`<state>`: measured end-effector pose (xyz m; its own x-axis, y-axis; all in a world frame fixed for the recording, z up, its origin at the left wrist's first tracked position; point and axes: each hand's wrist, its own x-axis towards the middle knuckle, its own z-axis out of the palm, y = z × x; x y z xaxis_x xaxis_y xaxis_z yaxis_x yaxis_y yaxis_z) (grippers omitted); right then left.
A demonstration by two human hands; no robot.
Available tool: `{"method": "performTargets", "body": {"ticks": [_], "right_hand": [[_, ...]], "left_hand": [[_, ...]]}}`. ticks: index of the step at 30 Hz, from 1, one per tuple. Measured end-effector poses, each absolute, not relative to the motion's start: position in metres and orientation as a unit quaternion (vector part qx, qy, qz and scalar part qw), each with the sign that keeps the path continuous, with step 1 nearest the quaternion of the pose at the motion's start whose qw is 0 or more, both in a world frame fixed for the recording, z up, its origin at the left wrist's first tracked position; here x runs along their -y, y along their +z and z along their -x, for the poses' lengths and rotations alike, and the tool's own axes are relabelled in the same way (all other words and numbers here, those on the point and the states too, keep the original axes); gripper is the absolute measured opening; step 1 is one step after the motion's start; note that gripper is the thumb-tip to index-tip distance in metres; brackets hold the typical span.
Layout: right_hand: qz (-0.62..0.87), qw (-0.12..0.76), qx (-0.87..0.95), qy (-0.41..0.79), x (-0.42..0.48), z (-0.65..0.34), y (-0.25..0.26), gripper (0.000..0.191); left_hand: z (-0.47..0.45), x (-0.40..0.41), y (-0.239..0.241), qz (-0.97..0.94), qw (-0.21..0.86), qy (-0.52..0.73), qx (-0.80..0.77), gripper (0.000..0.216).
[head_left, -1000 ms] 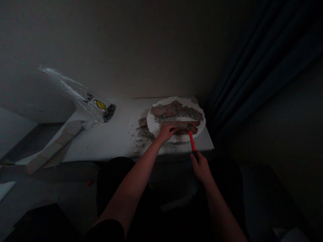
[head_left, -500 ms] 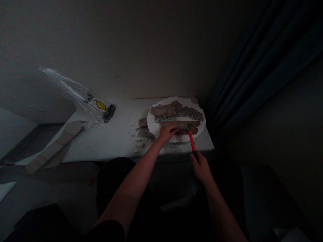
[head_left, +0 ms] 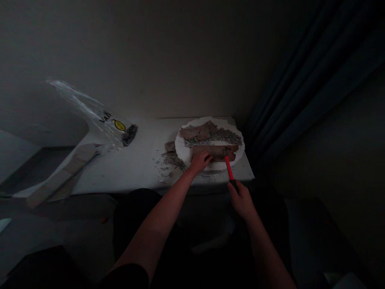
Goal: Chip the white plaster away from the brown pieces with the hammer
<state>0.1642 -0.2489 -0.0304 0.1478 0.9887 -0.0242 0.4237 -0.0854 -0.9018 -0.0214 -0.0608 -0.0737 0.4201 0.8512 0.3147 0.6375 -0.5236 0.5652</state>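
Observation:
My right hand point(head_left: 241, 198) is closed around the black grip of a hammer point(head_left: 229, 168) with a red shaft. The small dark hammer head rests on or just over the right end of a flat brown tile-like piece point(head_left: 218, 151). My left hand point(head_left: 199, 162) has its fingers curled on the near left edge of that piece, holding it. Under it lies a white round base with a wavy rim point(head_left: 182, 155). Farther back on the base are a second brown piece point(head_left: 195, 131) and a heap of grey crumbled bits point(head_left: 227, 135). The light is dim.
A white table point(head_left: 144, 160) stands against the wall. Grey debris point(head_left: 172, 160) lies left of the base. A clear plastic bag point(head_left: 102, 120) with dark material stands at the left. Long flat pieces point(head_left: 64, 172) overhang the table's left side. A dark curtain point(head_left: 300, 80) hangs at the right.
My hands stay nearly in place; the hammer head is still at the right end of the brown piece. The view has shifted very slightly.

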Motion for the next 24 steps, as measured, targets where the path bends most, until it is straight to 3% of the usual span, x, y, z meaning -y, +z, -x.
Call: {"method": "performTargets", "body": {"ticks": [8,24], "right_hand": [[0.61,0.392,0.583,0.366,0.251,-0.145,0.005,0.033],[0.632,0.366,0.575,0.369,0.249,-0.139,0.002,0.036]], "left_hand": [[0.02,0.059,-0.08,-0.825,0.183,0.282,-0.454,0.022],[0.02,0.063,-0.089,-0.818,0.176,0.294,-0.463,0.019]]}}
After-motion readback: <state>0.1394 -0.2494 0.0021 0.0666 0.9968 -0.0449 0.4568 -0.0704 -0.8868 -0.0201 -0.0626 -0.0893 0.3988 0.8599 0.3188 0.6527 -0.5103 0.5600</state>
